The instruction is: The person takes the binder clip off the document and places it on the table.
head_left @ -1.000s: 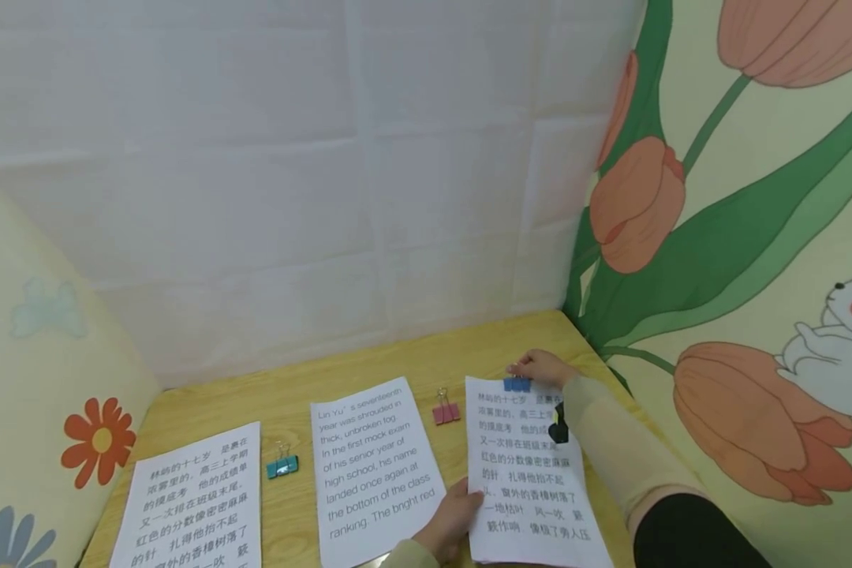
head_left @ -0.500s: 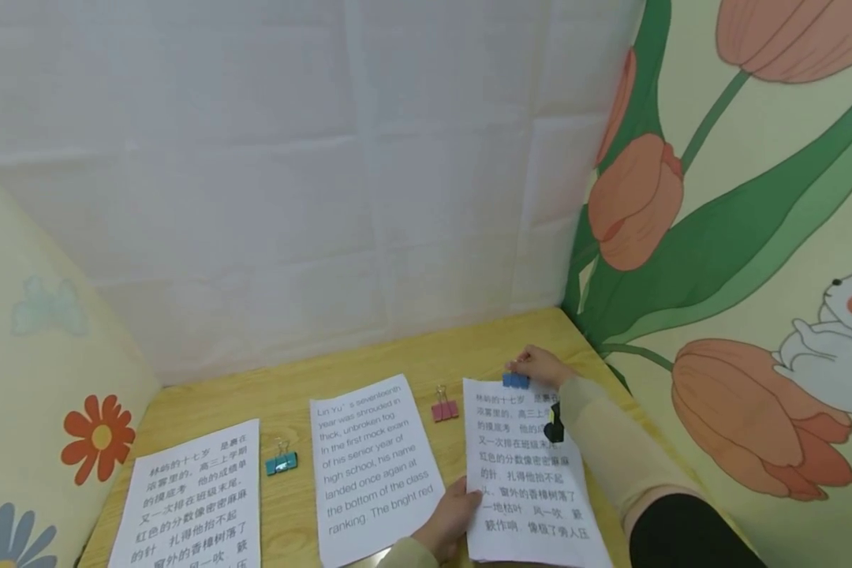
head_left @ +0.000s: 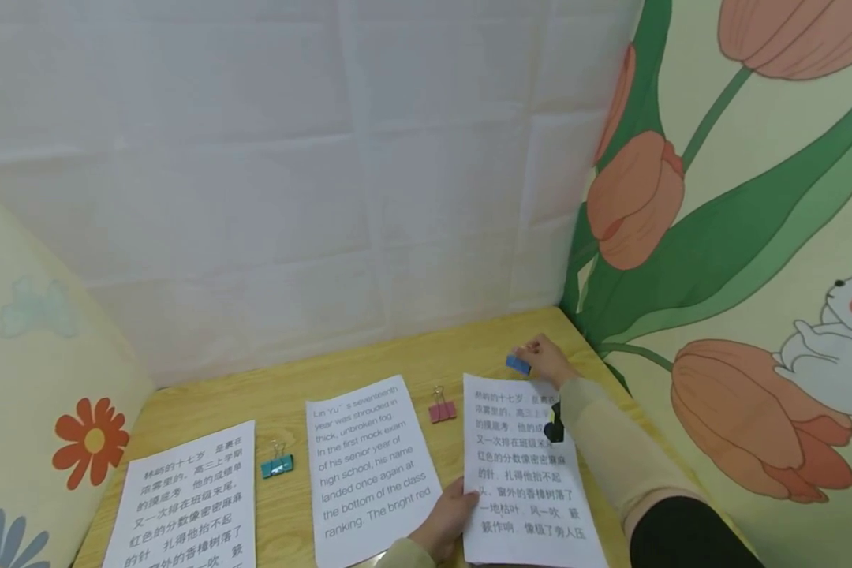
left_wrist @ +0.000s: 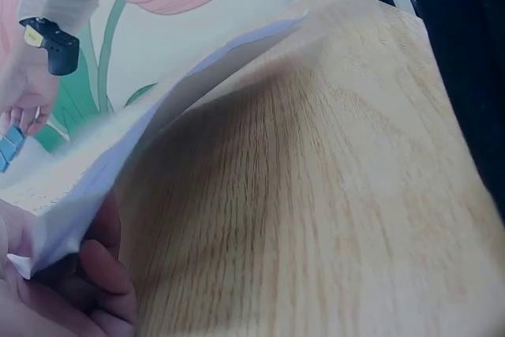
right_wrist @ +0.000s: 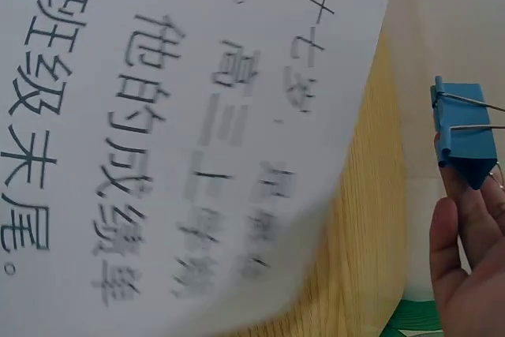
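My left hand (head_left: 450, 521) pinches the left edge of the right-hand stack of printed paper (head_left: 521, 473). In the left wrist view the sheets (left_wrist: 118, 151) curve up from the table, with thumb and fingers on either side of their edge. Just beyond the stack's top edge, my right hand (head_left: 548, 359) holds a blue binder clip (head_left: 517, 364). The right wrist view shows this clip (right_wrist: 467, 124) apart from the paper (right_wrist: 181, 116), with its wire handles toward the right and my fingers (right_wrist: 450, 242) at its lower end.
A pink binder clip (head_left: 442, 410) lies between the right stack and the English-text paper (head_left: 369, 473). Further left are a teal binder clip (head_left: 277, 465) and another printed paper (head_left: 184, 497). All lie on the wooden table (head_left: 284, 386), with a white wall (head_left: 255, 197) behind it.
The blue binder clip has come off the top edge of the right stack and moved slightly away from it in my right hand. My left hand keeps its grip on the paper.
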{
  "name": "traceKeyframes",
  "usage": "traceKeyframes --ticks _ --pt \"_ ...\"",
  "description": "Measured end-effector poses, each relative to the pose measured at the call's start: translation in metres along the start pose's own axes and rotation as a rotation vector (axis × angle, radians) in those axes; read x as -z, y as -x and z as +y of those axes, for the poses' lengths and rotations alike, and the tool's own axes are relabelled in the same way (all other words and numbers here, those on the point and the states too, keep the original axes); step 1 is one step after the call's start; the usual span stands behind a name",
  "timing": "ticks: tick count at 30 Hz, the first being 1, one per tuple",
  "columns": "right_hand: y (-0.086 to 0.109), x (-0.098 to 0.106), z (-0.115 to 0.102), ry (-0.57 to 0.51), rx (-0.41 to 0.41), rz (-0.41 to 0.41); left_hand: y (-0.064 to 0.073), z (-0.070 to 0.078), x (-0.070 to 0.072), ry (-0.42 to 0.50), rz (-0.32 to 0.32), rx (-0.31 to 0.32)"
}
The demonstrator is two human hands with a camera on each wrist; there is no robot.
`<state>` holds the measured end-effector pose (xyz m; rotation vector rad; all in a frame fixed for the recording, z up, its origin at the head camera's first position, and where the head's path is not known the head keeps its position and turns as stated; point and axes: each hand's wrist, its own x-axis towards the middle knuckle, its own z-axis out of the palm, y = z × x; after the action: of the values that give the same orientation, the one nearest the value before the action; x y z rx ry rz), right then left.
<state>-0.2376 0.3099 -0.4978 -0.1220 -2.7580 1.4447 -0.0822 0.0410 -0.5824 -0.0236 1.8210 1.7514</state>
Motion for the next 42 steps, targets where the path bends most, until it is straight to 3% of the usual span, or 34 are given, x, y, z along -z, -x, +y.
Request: traceKeyframes --ticks 7,16,23,29,42 --pt "0.003 0.008 -0.002 0.048 -0.103 0.101 -0.001 -0.001 0.000 0.006 0.001 0.016" --pt "0.009 0.021 0.015 -0.083 -0.099 0.242 -0.007 0.004 -0.004 0.009 -0.005 -0.005" --pt "0.022 0.024 0.025 -0.123 -0.123 0.232 -0.009 0.007 -0.003 -0.010 -0.021 -0.005" --pt "0.027 0.026 0.031 -0.158 -0.119 0.238 -0.013 0.006 -0.005 0.021 -0.017 -0.059" --pt "0.042 0.029 0.049 -0.110 -0.149 0.219 -0.022 0.016 -0.010 -0.005 -0.009 -0.064"
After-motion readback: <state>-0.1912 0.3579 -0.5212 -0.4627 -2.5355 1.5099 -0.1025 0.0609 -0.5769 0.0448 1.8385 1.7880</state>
